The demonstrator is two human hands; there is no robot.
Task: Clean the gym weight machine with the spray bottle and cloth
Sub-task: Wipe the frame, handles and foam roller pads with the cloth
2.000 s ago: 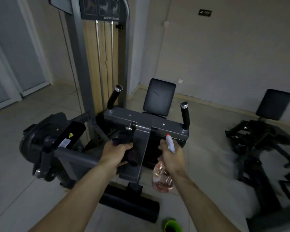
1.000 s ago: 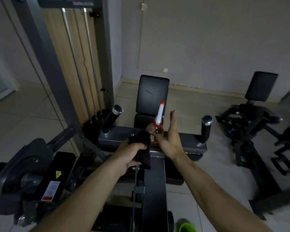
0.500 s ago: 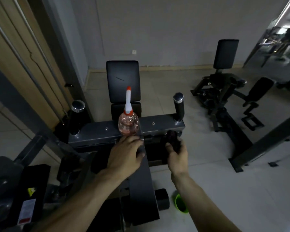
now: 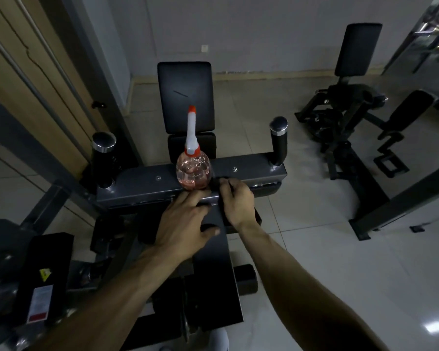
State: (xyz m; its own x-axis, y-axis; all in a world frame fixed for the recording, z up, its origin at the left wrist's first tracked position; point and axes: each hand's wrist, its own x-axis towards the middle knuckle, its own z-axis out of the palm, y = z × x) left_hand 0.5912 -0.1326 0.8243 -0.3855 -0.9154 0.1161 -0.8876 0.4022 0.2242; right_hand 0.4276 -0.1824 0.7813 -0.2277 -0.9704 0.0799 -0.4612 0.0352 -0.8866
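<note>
Dim gym, tiled floor. Spray bottle [image 4: 193, 171] stands upright mid-crossbar [image 4: 142, 183] (parked, likely to free the hands). Right hand [image 4: 237, 201] clutches the dark cloth [image 4: 216, 183] at the bar's near edge. Left hand [image 4: 185, 224] lies flat beside it, probably bracing.

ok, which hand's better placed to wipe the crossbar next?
Right. The right hand grips the dark cloth on the crossbar, beside the spray bottle; the left hand lies flat on the beam, fingers straight, holding nothing.

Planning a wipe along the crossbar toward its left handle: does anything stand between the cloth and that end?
Yes. The spray bottle stands upright on the crossbar, just left of the cloth that the right hand grips.
</note>
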